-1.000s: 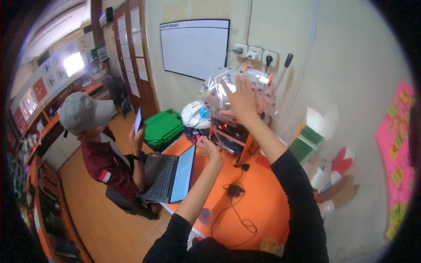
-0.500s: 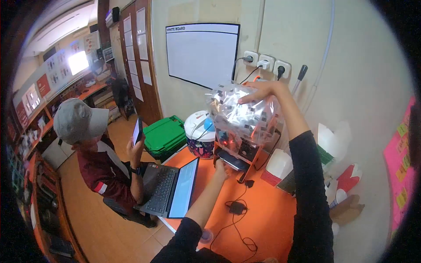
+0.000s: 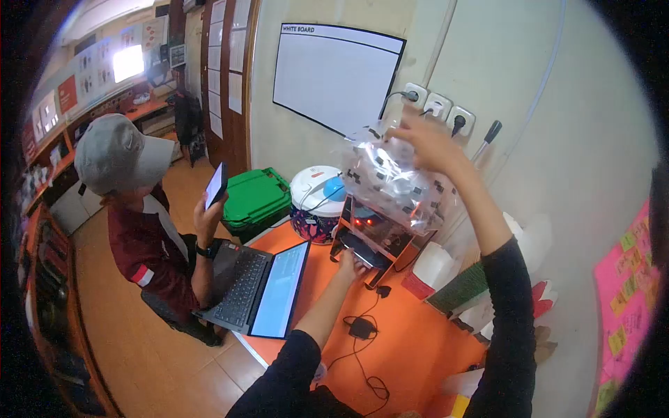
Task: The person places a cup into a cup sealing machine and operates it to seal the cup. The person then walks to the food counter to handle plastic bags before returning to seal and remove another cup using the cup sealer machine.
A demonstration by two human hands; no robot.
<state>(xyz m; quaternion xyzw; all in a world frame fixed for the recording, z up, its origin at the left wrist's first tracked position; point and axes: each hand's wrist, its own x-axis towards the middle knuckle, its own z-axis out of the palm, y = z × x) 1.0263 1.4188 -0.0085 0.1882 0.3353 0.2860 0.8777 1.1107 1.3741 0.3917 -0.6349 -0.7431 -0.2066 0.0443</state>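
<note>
At the far end of the orange table (image 3: 411, 341) stands an orange-and-black boxy device (image 3: 390, 240) with small red lights. A clear plastic bag (image 3: 390, 174) with dark square marks is draped over its top. My right hand (image 3: 432, 143) is over the top of the bag, fingers smeared by motion. Low at the device's front, my left hand (image 3: 350, 263) has its fingers closed around the near edge of a dark, flat, phone-like slab (image 3: 362, 249), which lies in the device's lower opening.
A person in a cap (image 3: 115, 157) sits at the left, holding a phone (image 3: 216, 184) beside an open laptop (image 3: 261, 289). A white rice cooker (image 3: 317, 188) and a green bin (image 3: 254, 198) stand behind. An adapter (image 3: 361, 327) with cables lies on the table, white boxes (image 3: 433, 268) right.
My right hand has lifted its fingers at the top of the plastic bag. The left hand stays at the slab. The whole view has shifted slightly.
</note>
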